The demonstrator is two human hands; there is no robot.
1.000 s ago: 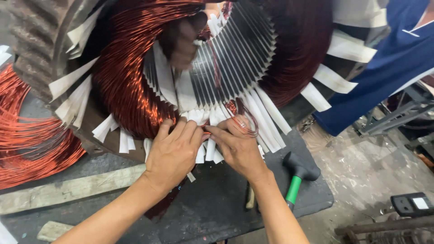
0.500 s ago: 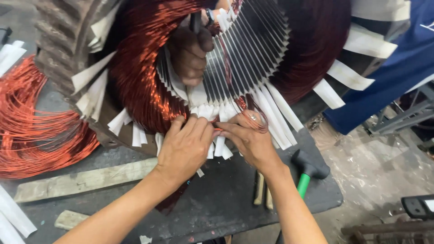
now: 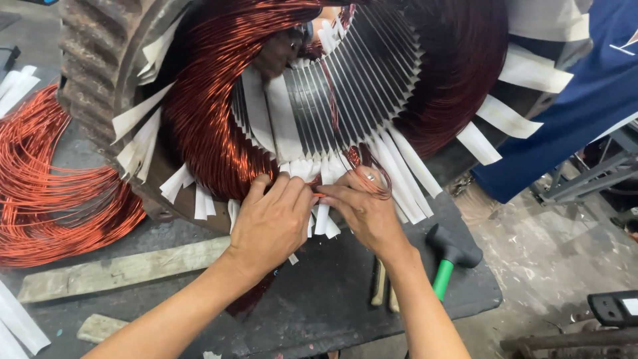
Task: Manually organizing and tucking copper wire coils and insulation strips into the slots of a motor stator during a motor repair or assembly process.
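Our hands at a motor stator (image 3: 319,100) on a dark tabletop (image 3: 332,299).
Our left hand (image 3: 269,223) and right hand (image 3: 365,209) pinch copper wire (image 3: 319,195); a mallet (image 3: 448,256) lies near, above a stained concrete floor (image 3: 551,252).

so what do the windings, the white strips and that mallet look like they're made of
Windings: likely enamelled copper wire, glossy reddish-orange fine strands. White strips: probably insulating paper or thin film, flat, matte, bending at the ends. Mallet: dull black head, probably rubber; green handle, material unclear. Left hand and right hand press at the strips.
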